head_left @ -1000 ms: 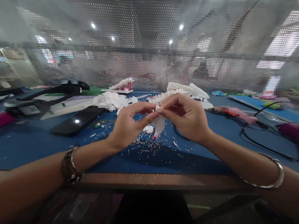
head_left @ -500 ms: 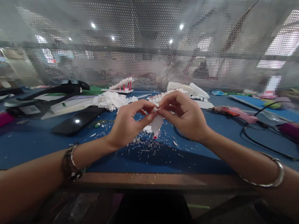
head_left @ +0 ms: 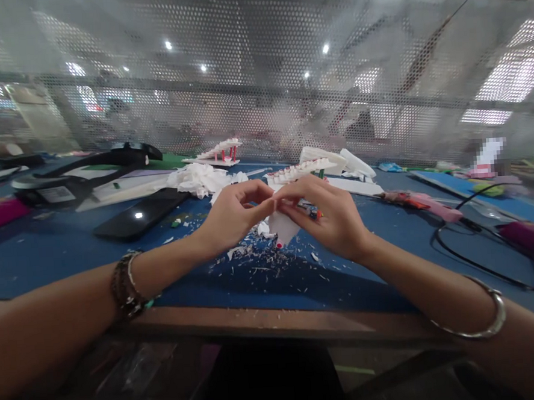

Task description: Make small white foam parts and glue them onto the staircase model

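Note:
My left hand [head_left: 232, 217] and my right hand [head_left: 329, 217] meet above the blue mat [head_left: 71, 254], fingertips pinched together on a small white piece [head_left: 283, 226] with a red tip at its lower end. The white piece hangs down between the two hands. A small dark tool with coloured marks [head_left: 311, 210] lies across the fingers of my right hand. White shavings [head_left: 262, 263] are scattered on the mat right under the hands.
A black phone [head_left: 136, 215] lies left of the hands, a pile of white scraps [head_left: 197, 179] behind it. A white model with red posts [head_left: 221, 151] stands further back. Black cable [head_left: 486, 241] loops at right. A perforated screen [head_left: 259, 74] closes the back.
Both hands have dropped slightly and shifted right with the white piece; my right hand has rolled over, showing a small tool across its fingers.

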A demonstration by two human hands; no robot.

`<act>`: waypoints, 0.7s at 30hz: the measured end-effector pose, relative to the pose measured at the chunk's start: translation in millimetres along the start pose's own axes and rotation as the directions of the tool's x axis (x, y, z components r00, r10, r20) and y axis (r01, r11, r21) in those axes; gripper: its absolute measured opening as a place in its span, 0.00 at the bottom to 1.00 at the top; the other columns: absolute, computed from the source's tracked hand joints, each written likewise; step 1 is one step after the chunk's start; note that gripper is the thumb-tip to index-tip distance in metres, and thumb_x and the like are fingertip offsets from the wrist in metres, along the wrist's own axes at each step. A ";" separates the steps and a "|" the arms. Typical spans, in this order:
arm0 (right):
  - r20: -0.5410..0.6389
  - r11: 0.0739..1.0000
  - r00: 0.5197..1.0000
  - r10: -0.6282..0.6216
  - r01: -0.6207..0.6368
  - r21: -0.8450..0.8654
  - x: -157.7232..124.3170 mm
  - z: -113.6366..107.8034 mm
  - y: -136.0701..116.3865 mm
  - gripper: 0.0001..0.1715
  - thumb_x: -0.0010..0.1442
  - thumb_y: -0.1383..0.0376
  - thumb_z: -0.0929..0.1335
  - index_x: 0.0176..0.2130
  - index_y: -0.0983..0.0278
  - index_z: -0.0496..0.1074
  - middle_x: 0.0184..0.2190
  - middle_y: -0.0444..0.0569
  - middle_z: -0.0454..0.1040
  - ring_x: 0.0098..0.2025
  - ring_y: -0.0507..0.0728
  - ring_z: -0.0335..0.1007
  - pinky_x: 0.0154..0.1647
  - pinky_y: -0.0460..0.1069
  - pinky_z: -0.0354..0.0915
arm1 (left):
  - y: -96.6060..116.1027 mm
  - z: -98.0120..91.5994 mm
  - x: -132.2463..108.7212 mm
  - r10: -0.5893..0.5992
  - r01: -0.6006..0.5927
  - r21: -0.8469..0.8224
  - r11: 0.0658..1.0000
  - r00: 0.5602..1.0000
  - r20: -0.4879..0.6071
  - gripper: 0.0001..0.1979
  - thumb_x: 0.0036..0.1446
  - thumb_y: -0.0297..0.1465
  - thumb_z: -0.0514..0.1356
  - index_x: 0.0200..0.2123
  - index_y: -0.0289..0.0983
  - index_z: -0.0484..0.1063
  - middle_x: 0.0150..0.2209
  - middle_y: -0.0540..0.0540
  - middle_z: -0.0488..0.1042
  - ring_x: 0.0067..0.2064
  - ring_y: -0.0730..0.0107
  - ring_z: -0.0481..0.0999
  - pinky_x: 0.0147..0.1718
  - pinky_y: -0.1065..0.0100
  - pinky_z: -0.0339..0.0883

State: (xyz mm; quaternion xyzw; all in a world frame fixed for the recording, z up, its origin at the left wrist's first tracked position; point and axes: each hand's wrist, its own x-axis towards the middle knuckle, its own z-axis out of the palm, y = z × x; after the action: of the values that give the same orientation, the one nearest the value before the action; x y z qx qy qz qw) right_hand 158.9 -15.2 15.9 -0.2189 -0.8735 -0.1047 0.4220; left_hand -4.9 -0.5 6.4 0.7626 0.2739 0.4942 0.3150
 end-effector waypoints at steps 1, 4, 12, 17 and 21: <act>0.009 1.000 1.000 0.000 0.000 -0.008 0.1 -0.4 0.2 0.07 0.56 0.70 0.63 0.37 0.61 0.67 0.29 0.44 0.70 0.32 0.50 0.65 0.34 0.47 0.62 | 0.2 -0.1 0.5 -0.017 0.017 -0.017 1.000 1.000 0.012 0.08 0.49 0.33 0.58 0.25 0.34 0.70 0.24 0.49 0.71 0.26 0.77 0.68 0.24 0.76 0.63; 0.017 0.999 1.000 0.004 -0.003 -0.046 0.6 -2.7 1.2 0.07 0.55 0.70 0.63 0.35 0.61 0.69 0.29 0.45 0.71 0.33 0.51 0.65 0.35 0.47 0.62 | 0.0 0.0 1.3 -0.054 0.058 -0.070 0.996 0.997 0.049 0.07 0.50 0.32 0.58 0.26 0.34 0.71 0.25 0.49 0.73 0.27 0.76 0.69 0.26 0.76 0.63; 0.020 0.987 0.998 -0.063 0.066 -0.149 3.3 -8.6 4.4 0.07 0.56 0.69 0.63 0.35 0.61 0.69 0.30 0.46 0.72 0.35 0.52 0.66 0.37 0.49 0.63 | -3.0 1.0 1.9 -0.076 0.086 -0.139 0.986 0.994 0.078 0.07 0.51 0.29 0.57 0.30 0.39 0.75 0.31 0.49 0.77 0.31 0.76 0.71 0.30 0.76 0.64; 0.041 0.970 0.989 -0.143 0.149 -0.192 4.2 -11.2 5.8 0.05 0.57 0.68 0.63 0.33 0.62 0.68 0.28 0.46 0.72 0.32 0.52 0.65 0.35 0.49 0.63 | -7.2 3.7 2.9 -0.103 0.115 -0.166 0.979 0.992 0.077 0.07 0.50 0.29 0.57 0.29 0.39 0.76 0.28 0.50 0.76 0.29 0.76 0.71 0.29 0.74 0.64; 0.064 0.955 0.985 -0.158 0.169 -0.245 5.0 -11.6 6.0 0.06 0.58 0.68 0.62 0.32 0.64 0.67 0.27 0.48 0.71 0.31 0.53 0.63 0.34 0.49 0.62 | -12.3 5.1 2.6 -0.127 0.144 -0.210 0.967 0.987 0.095 0.08 0.50 0.33 0.57 0.30 0.39 0.75 0.28 0.50 0.75 0.29 0.77 0.69 0.30 0.74 0.62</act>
State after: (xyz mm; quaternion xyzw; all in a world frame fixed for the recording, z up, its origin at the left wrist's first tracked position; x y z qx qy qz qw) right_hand 167.0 -12.7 27.1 -0.1993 -0.8776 -0.2433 0.3618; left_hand -0.6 8.4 -3.0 0.7225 0.2570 0.4673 0.4399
